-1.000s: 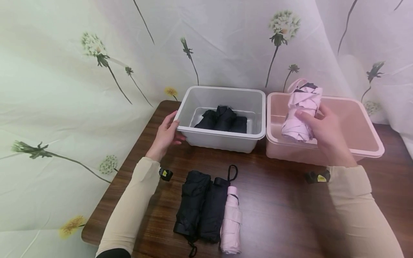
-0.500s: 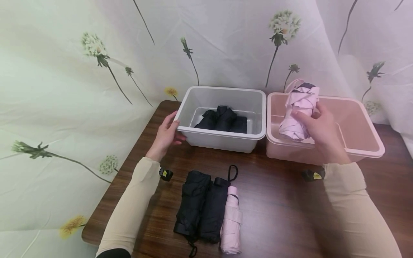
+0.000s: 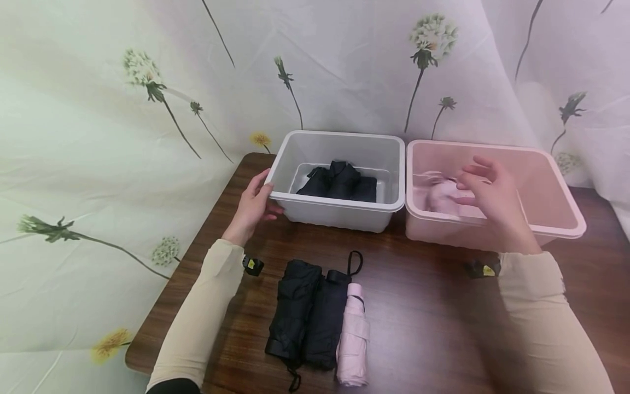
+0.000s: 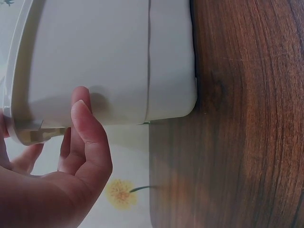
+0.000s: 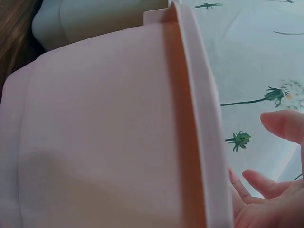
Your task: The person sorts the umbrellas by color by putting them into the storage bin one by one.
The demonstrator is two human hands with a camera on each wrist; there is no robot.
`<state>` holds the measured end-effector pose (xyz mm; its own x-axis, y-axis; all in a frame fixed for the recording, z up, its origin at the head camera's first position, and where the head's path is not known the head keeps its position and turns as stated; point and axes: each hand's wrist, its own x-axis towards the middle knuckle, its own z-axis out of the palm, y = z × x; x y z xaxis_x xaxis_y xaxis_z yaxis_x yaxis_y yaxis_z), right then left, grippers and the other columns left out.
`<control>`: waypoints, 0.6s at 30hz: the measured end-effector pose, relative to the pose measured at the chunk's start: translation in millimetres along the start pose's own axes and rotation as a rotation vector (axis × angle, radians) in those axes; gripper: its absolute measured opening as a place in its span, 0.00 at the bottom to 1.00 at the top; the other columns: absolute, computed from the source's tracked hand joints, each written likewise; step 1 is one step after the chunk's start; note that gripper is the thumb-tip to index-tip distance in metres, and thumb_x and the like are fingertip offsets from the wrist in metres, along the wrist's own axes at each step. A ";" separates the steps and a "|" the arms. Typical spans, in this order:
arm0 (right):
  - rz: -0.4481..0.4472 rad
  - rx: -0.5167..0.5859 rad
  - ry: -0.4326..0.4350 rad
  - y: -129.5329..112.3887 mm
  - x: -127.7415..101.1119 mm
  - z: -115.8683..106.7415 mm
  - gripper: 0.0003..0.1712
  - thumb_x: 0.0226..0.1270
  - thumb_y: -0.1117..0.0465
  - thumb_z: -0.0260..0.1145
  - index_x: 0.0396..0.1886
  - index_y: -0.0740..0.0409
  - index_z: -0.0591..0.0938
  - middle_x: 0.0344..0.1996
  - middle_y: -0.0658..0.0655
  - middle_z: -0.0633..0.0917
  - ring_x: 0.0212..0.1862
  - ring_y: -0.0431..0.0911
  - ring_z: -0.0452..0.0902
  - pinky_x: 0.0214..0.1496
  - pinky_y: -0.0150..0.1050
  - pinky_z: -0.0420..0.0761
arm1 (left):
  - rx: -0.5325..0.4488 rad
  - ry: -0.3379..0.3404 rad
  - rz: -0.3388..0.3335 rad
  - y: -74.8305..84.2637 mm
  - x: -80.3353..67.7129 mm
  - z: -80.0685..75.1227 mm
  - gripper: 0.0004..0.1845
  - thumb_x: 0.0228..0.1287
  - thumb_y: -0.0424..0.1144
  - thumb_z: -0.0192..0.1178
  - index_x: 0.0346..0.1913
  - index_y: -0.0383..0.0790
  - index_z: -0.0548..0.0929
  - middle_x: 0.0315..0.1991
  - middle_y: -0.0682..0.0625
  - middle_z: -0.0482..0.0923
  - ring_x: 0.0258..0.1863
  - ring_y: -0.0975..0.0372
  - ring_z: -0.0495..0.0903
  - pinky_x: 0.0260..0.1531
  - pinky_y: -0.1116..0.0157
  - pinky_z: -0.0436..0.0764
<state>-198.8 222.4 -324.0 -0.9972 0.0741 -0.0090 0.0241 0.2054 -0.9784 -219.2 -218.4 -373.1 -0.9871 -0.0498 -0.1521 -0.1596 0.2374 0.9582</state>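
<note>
My left hand (image 3: 254,208) grips the rim of the light grey plastic bin (image 3: 339,206) at its left front corner. In the left wrist view some fingers (image 4: 88,128) lie against the bin's outer wall. Inside that bin lie several folded black umbrellas (image 3: 339,180). Over the pink bin (image 3: 566,213) hovers my right hand (image 3: 492,189), its fingers spread and holding nothing. Below it a folded pink umbrella (image 3: 440,197) lies at the left of the pink bin, partly hidden by the front rim and the hand.
Two folded black umbrellas (image 3: 292,312) and a slim pink umbrella (image 3: 353,339) lie side by side on the dark wooden table (image 3: 418,328). A flower-printed curtain (image 3: 344,65) hangs behind the bins. The table's left edge runs past my left forearm.
My right hand has let go of the pink umbrella, which has dropped from above the rim into the pink bin. The left hand has stayed on the grey bin.
</note>
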 end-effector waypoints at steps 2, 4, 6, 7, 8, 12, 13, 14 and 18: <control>-0.007 0.049 0.017 -0.2 -1.4 -1.2 0.40 0.57 0.54 0.63 0.66 0.58 0.56 0.56 0.64 0.67 0.34 0.33 0.78 0.30 0.32 0.81 | 0.000 0.004 0.004 -4.2 3.7 -0.7 0.23 0.66 0.52 0.44 0.64 0.67 0.57 0.53 0.45 0.70 0.32 0.50 0.81 0.31 0.54 0.80; -0.008 0.085 0.026 -0.7 -3.4 -2.1 0.40 0.56 0.55 0.65 0.65 0.59 0.58 0.53 0.61 0.69 0.33 0.34 0.78 0.29 0.32 0.81 | 0.003 0.009 0.008 -7.8 6.8 -1.1 0.23 0.66 0.54 0.45 0.63 0.69 0.58 0.52 0.46 0.71 0.31 0.52 0.81 0.29 0.56 0.81; -0.019 0.115 0.030 -1.3 -6.0 -2.2 0.39 0.55 0.56 0.65 0.64 0.60 0.60 0.50 0.57 0.72 0.33 0.35 0.79 0.28 0.32 0.81 | 0.004 0.018 0.009 -9.8 8.7 -1.1 0.23 0.65 0.55 0.45 0.62 0.70 0.58 0.51 0.47 0.72 0.30 0.53 0.82 0.29 0.56 0.81; -0.028 0.121 0.029 -2.0 -7.5 -1.9 0.37 0.55 0.56 0.65 0.63 0.60 0.61 0.48 0.55 0.72 0.33 0.35 0.79 0.28 0.32 0.81 | 0.005 0.019 0.008 -9.8 9.1 -1.0 0.22 0.65 0.55 0.45 0.62 0.70 0.58 0.51 0.47 0.72 0.30 0.53 0.82 0.28 0.56 0.81; -0.039 0.116 0.030 -2.9 -9.5 -1.3 0.36 0.56 0.57 0.65 0.62 0.61 0.62 0.47 0.53 0.73 0.33 0.35 0.79 0.28 0.32 0.81 | 0.005 0.016 0.007 -9.4 9.0 -1.0 0.23 0.65 0.55 0.44 0.62 0.70 0.58 0.52 0.47 0.72 0.31 0.52 0.82 0.29 0.56 0.81; -0.099 -0.001 0.021 -8.0 -19.6 3.1 0.29 0.59 0.59 0.62 0.59 0.62 0.64 0.44 0.50 0.74 0.35 0.33 0.79 0.31 0.29 0.80 | 0.002 0.009 -0.001 -2.1 3.4 0.4 0.23 0.67 0.51 0.43 0.64 0.66 0.57 0.55 0.46 0.69 0.34 0.48 0.81 0.31 0.54 0.80; -0.110 -0.058 0.019 -9.6 -22.7 4.4 0.29 0.60 0.58 0.61 0.59 0.61 0.65 0.45 0.50 0.75 0.35 0.31 0.79 0.32 0.28 0.80 | 0.002 0.007 -0.002 0.7 0.8 1.0 0.23 0.68 0.50 0.42 0.65 0.64 0.57 0.56 0.46 0.68 0.35 0.46 0.80 0.31 0.53 0.80; -0.118 -0.113 0.021 -11.3 -26.0 6.1 0.28 0.61 0.57 0.60 0.59 0.60 0.65 0.45 0.49 0.75 0.34 0.30 0.79 0.33 0.27 0.79 | 0.004 0.004 -0.003 3.1 -1.4 1.5 0.23 0.68 0.49 0.42 0.66 0.63 0.56 0.57 0.45 0.67 0.35 0.45 0.80 0.31 0.53 0.80; -0.145 -0.218 0.020 -17.2 -39.8 13.9 0.29 0.60 0.53 0.61 0.59 0.58 0.67 0.42 0.47 0.77 0.32 0.30 0.79 0.35 0.26 0.79 | 0.012 0.004 -0.005 10.4 -9.5 3.4 0.24 0.69 0.47 0.41 0.67 0.60 0.55 0.58 0.44 0.65 0.38 0.43 0.79 0.31 0.55 0.80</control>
<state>-160.5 202.4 -309.7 -0.9898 0.0474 0.1340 -0.1019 0.4204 -0.9016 -211.6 -212.1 -362.6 -0.9862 -0.0548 -0.1563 -0.1650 0.2488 0.9544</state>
